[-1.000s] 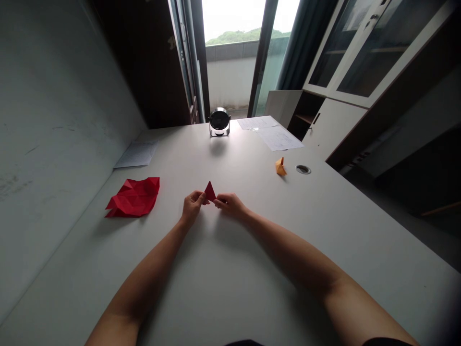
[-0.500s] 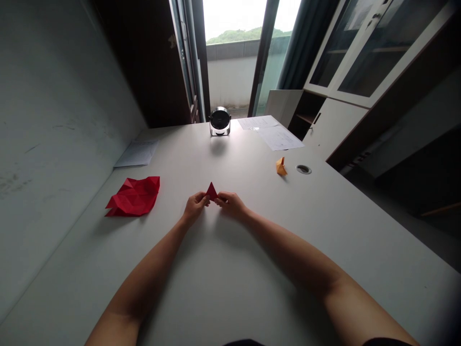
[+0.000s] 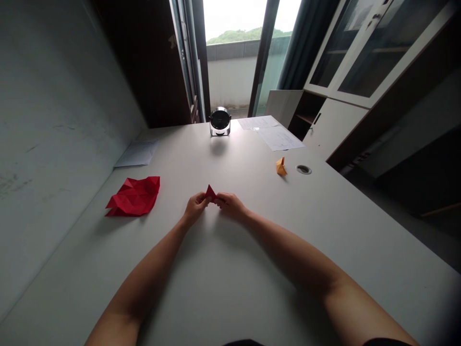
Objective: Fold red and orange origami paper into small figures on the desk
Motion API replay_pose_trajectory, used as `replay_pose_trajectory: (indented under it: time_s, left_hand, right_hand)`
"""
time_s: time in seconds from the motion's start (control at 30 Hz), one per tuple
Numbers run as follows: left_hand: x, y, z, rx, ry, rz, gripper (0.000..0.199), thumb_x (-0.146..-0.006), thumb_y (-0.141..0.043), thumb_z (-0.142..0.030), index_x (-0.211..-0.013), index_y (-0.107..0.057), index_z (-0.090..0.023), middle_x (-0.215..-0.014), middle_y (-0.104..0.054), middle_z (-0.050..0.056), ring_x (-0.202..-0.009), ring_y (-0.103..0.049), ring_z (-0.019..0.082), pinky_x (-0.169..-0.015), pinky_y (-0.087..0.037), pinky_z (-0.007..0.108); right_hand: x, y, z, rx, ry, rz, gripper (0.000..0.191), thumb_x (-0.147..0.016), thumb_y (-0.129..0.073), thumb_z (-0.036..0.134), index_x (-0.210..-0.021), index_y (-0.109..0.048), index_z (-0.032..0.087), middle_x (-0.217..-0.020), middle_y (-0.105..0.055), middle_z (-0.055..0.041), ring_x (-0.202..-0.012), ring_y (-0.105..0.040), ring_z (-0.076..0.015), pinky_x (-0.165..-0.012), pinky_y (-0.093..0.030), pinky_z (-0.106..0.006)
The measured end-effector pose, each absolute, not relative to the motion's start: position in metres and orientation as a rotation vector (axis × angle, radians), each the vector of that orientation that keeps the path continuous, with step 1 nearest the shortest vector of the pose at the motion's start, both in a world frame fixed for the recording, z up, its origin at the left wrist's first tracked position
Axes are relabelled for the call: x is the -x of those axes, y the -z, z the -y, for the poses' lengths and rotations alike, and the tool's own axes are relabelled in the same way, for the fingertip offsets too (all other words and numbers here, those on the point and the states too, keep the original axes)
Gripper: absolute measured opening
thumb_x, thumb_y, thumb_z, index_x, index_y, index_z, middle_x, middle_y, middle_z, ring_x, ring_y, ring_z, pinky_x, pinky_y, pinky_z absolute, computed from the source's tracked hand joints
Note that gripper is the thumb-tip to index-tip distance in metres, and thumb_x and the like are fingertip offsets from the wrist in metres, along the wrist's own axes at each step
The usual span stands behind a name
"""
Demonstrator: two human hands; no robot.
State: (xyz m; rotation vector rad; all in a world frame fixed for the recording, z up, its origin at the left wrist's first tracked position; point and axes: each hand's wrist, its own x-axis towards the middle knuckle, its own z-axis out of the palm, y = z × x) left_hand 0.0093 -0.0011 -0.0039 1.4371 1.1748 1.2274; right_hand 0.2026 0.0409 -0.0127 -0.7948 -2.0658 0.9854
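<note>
Wall: a pale, scuffed wall (image 3: 54,120) closes off the left side of my bench (image 3: 216,269).
Left-hand sheets: white paper (image 3: 137,153) lies flat by that wall, towards the far end.
Creased red paper: nearer me than the white paper, a red sheet (image 3: 135,197) covered in fold lines sits spread out, its edges lifted off the surface and its shadow falling towards me.
My left hand: this hand (image 3: 195,206) is closed, thumb against fingers, pinching the left side of the small red piece.
Small red piece: the folded red paper (image 3: 210,193) sits between my two hands, its pointed tip facing away from me; whether it touches the surface below I cannot tell.
Round device: a black-faced disc in a metal stand (image 3: 220,120) stands upright near the far edge.
My right hand: this one (image 3: 230,204) is closed too, fingertips gripping the right side of the same piece.
Printed sheets: two pages (image 3: 281,138) lie at the far right corner.
Orange fold: a small orange paper shape (image 3: 280,166) rests nearer me than those pages, well apart from my right hand.
Round fitting: a ringed hole (image 3: 303,169) is just right of the orange shape.
Cabinet: white doors (image 3: 338,115) stand beyond.
</note>
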Motion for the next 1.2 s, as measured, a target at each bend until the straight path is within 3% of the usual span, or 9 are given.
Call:
replay_pose_trajectory:
  time_s: [0.23, 0.43, 0.63, 0.83, 0.97, 1.07, 1.2]
  left_hand:
    - [-0.01, 0.005, 0.002, -1.395, -1.316, -1.225, 0.029, -0.084, -0.071, -0.045, -0.083, -0.071, -0.016, -0.064, -0.059, -0.001, -0.059, -0.052, 0.011, -0.058, -0.042, 0.024]
    - [-0.01, 0.002, 0.001, -1.311, -1.313, -1.155, 0.032, -0.085, -0.071, -0.045, -0.096, -0.073, -0.015, -0.077, -0.07, 0.005, -0.068, -0.062, 0.015, -0.068, -0.051, 0.03]
    - [-0.011, 0.002, 0.0, -1.358, -1.26, -1.086, 0.03, -0.088, -0.067, -0.043, -0.097, -0.072, -0.015, -0.08, -0.07, 0.006, -0.07, -0.061, 0.015, -0.068, -0.05, 0.03]
    - [-0.011, -0.001, 0.002, -1.366, -1.214, -1.01, 0.029, -0.09, -0.065, -0.044, -0.09, -0.069, -0.015, -0.067, -0.06, 0.001, -0.062, -0.053, 0.013, -0.062, -0.045, 0.027]
    - [-0.009, -0.003, 0.002, -1.355, -1.201, -0.964, 0.03, -0.09, -0.065, -0.045, -0.093, -0.069, -0.015, -0.07, -0.063, 0.002, -0.064, -0.057, 0.014, -0.065, -0.046, 0.028]
    - [-0.009, -0.004, 0.003, -1.351, -1.191, -0.969, 0.032, -0.089, -0.066, -0.046, -0.095, -0.069, -0.014, -0.073, -0.065, 0.004, -0.066, -0.059, 0.015, -0.067, -0.049, 0.03]
    - [-0.009, -0.004, 0.003, -1.35, -1.186, -0.99, 0.03, -0.088, -0.068, -0.043, -0.095, -0.07, -0.014, -0.071, -0.065, 0.003, -0.066, -0.059, 0.015, -0.065, -0.05, 0.03]
  right_hand:
    - [-0.205, 0.009, -0.04, 0.929, -0.785, 2.056, 0.043, -0.094, -0.054, 0.049, -0.065, -0.049, 0.018, -0.06, -0.044, 0.0042, -0.057, -0.034, -0.0097, -0.055, -0.026, -0.024]
    - [-0.208, 0.002, -0.038, 0.958, -0.772, 2.013, 0.051, -0.094, -0.05, 0.054, -0.059, -0.044, 0.019, -0.057, -0.044, 0.003, -0.057, -0.033, -0.0105, -0.056, -0.026, -0.025]
    - [-0.208, -0.005, -0.035, 0.869, -1.112, 1.899, 0.044, -0.095, -0.047, 0.053, -0.071, -0.059, 0.018, -0.065, -0.058, -0.0001, -0.062, -0.048, -0.0128, -0.061, -0.036, -0.025]
    - [-0.209, -0.004, -0.036, 0.793, -1.333, 1.794, 0.043, -0.089, -0.056, 0.056, -0.075, -0.062, 0.017, -0.065, -0.056, 0.001, -0.062, -0.047, -0.0125, -0.059, -0.036, -0.025]
    - [-0.209, -0.003, -0.039, 0.766, -1.425, 1.792, 0.044, -0.089, -0.056, 0.058, -0.074, -0.061, 0.017, -0.066, -0.057, 0.0002, -0.062, -0.047, -0.0127, -0.06, -0.037, -0.025]
    - [-0.209, -0.001, -0.041, 0.812, -1.361, 1.795, 0.042, -0.09, -0.053, 0.055, -0.077, -0.062, 0.017, -0.067, -0.058, -0.0004, -0.064, -0.049, -0.0134, -0.061, -0.038, -0.025]
    - [-0.209, 0.004, -0.042, 0.923, -1.075, 1.829, 0.024, -0.087, -0.056, 0.04, -0.082, -0.064, 0.017, -0.068, -0.06, 0.0005, -0.062, -0.048, -0.0124, -0.059, -0.037, -0.025]
